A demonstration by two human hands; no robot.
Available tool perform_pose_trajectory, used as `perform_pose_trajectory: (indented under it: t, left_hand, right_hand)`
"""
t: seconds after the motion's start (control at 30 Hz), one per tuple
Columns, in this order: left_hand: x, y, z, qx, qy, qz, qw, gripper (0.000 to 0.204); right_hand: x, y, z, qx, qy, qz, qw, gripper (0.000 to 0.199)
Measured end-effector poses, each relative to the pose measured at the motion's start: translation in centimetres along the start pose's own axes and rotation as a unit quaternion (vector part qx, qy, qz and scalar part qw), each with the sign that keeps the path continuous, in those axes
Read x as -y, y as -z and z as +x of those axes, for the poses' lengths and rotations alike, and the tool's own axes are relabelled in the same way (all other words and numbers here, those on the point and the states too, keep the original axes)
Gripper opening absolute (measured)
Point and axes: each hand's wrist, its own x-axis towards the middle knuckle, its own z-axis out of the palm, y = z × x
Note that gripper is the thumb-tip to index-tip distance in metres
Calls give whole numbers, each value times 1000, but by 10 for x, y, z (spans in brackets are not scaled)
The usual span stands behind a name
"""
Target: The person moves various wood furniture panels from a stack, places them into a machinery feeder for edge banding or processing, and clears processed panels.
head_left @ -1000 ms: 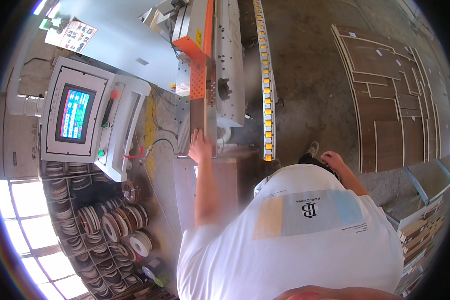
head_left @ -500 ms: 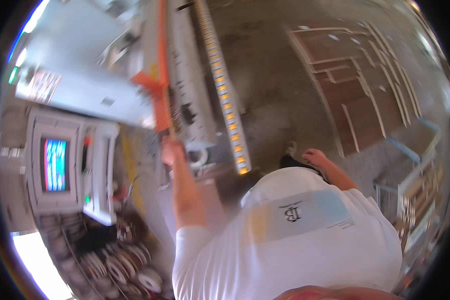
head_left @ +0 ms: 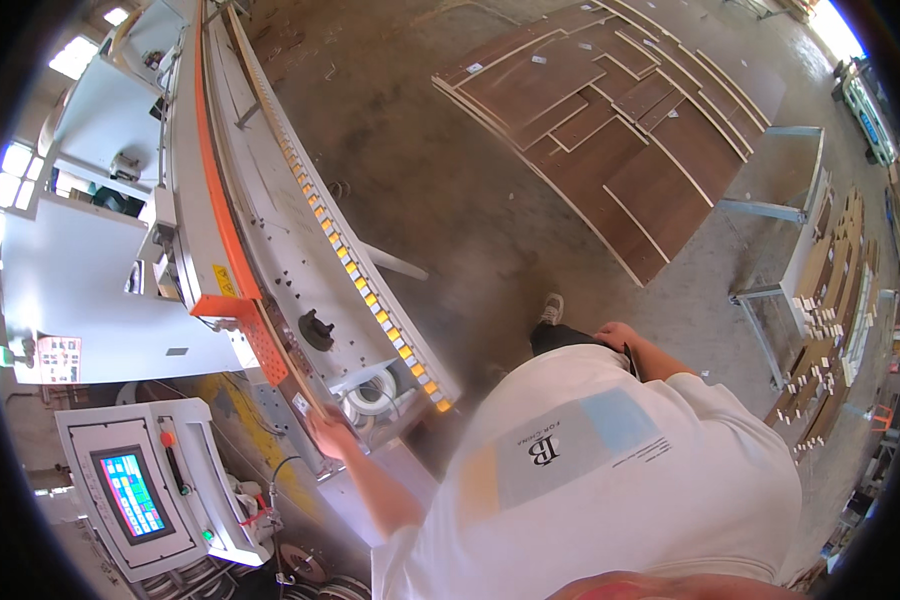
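Note:
My left hand (head_left: 332, 436) reaches to the near end of a long grey machine bed (head_left: 260, 190). Its fingers are closed on the end of a narrow brown board (head_left: 308, 388), which lies on edge along the orange guide (head_left: 254, 335); a small white label (head_left: 301, 403) shows near the hand. Part of the fingers is hidden behind the hand. At my waist, by the dark trousers, my right hand (head_left: 617, 335) hangs with curled fingers and nothing visible in it. A black fitting (head_left: 317, 330) and a white roll (head_left: 370, 395) are close to my left hand.
A row of yellow-and-white rollers (head_left: 370, 298) edges the machine. Left stands a control panel with a lit screen (head_left: 130, 495). Brown panels (head_left: 570, 130) lie at the far right, with a metal frame (head_left: 770, 215) and stacked brown strips (head_left: 830, 290) nearer.
The view has turned, so the machine slants more and the control panel sits lower. My left hand stays at the board's end; my right hand stays by my waist.

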Motion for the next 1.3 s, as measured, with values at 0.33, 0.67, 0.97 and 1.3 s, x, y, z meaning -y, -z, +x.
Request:
perform_pose_trajectory:
  t: [0.33,0.67,0.97,1.3]
  left_hand:
    - [-57,10,-67,-22,55,-79,995,25]
    - [-295,-38,-70,191,-133,-260,937,28]
    - [-409,-109,-40,363,-285,-173,870,33]
    - [-594,-219,65,485,-432,-16,760,39]
  right_hand:
    - [58,58,99,-2,-2,71,997,41]
    - [95,158,167,70,31,123,990,39]
    - [-27,175,150,-82,-51,244,965,34]
    - [-149,-2,83,-99,-295,287,906,30]
